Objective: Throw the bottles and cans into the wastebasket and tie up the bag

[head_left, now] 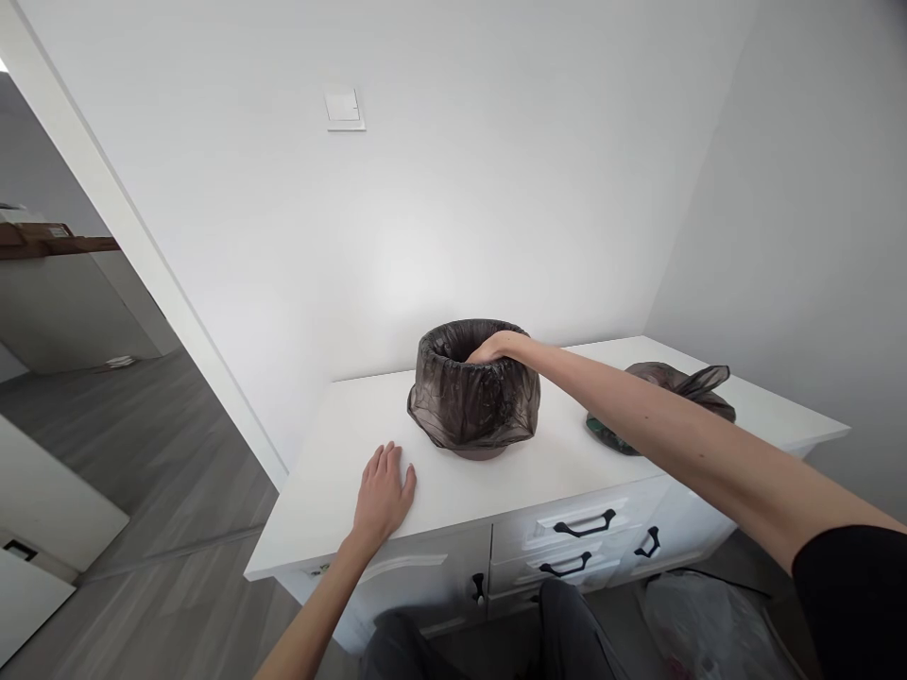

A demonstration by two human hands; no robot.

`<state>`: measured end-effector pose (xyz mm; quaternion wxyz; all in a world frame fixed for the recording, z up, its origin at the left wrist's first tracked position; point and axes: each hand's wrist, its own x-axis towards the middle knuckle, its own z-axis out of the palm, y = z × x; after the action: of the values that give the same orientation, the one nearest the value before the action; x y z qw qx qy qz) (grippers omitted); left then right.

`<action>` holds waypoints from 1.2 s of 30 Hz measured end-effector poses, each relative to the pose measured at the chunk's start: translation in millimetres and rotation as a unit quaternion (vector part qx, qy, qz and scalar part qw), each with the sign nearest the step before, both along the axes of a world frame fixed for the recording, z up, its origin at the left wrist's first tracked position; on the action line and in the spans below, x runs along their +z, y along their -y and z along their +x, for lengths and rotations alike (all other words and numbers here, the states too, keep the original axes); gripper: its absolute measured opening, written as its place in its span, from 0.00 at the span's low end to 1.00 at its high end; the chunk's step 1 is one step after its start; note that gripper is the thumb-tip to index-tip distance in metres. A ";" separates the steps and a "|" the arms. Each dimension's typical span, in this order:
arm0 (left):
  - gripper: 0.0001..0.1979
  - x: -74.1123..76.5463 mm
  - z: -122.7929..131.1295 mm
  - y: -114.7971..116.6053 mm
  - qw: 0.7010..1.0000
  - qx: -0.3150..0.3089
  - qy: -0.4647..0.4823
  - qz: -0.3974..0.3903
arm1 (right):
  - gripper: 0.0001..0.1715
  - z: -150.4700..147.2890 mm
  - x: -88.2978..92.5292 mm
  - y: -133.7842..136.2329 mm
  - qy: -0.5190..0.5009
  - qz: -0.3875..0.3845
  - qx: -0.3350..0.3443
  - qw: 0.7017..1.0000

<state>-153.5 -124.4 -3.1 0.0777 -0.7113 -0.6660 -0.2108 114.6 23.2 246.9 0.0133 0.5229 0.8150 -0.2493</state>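
Note:
A round trash can lined with a dark see-through garbage bag [474, 406] stands upright on the white cabinet top [340, 416]. The bag is folded over the rim and hangs loosely down the outside. My right hand [492, 348] reaches over the rim into the can; its fingers are hidden inside. My left hand [384, 486] lies flat on the cabinet top, left of the can, fingers stretched out and holding nothing. Partly behind my right forearm, a knotted dark plastic bag [698, 382] rests on the cabinet top, with something green showing through it.
Black handles [585, 523] stick out from the cabinet's drawers and doors. On the floor at the right sits a clear plastic bag [709, 623]. A light switch [344, 107] is on the wall, and a doorway opens at the left.

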 end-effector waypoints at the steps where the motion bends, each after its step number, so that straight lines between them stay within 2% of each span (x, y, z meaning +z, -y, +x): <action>1: 0.27 -0.5 -0.3 -0.6 1.000 -0.002 -0.001 -0.002 | 0.35 1.6 3.2 3.0 0.020 -0.047 0.014 0.999; 3: 0.28 -1.3 -0.3 -1.5 1.000 -0.005 -0.005 -0.005 | 0.35 7.3 12.6 13.9 0.019 -0.084 0.044 0.995; 7: 0.28 -2.7 0.2 -2.6 1.000 -0.008 -0.007 -0.001 | 0.41 24.1 24.7 51.2 -0.081 0.086 0.090 0.989; 9: 0.27 -3.8 0.1 -3.3 1.000 -0.008 -0.007 0.000 | 0.41 33.0 19.5 69.5 -0.072 0.157 0.132 0.976; 11: 0.28 -4.7 -0.2 -4.2 1.000 -0.008 -0.008 -0.007 | 0.36 40.9 8.7 81.7 -0.027 0.224 0.154 0.962; 15: 0.28 -3.6 0.3 -5.9 0.999 -0.009 -0.014 -0.030 | 0.23 54.3 -5.9 85.5 0.064 0.313 0.131 0.939; 20: 0.29 5.2 4.4 -5.2 0.999 -0.007 -0.016 -0.033 | 0.19 81.3 4.9 65.9 0.090 0.316 0.103 0.939; 25: 0.28 10.1 6.8 -5.0 0.999 0.001 -0.016 -0.027 | 0.19 130.4 7.4 25.6 0.099 0.320 0.046 0.941; 32: 0.28 11.2 3.8 -7.8 1.000 0.001 -0.002 -0.026 | 0.20 211.9 -9.7 -36.8 0.087 0.320 -0.085 0.940; 36: 0.28 15.7 4.2 -5.8 1.000 -0.005 -0.003 -0.027 | 0.24 236.3 -29.0 -56.8 0.070 0.353 -0.140 0.923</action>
<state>-149.3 -118.6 12.6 0.0586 -0.7173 -0.6675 -0.1910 350.9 80.1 217.9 -0.1497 0.6187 0.7657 0.0923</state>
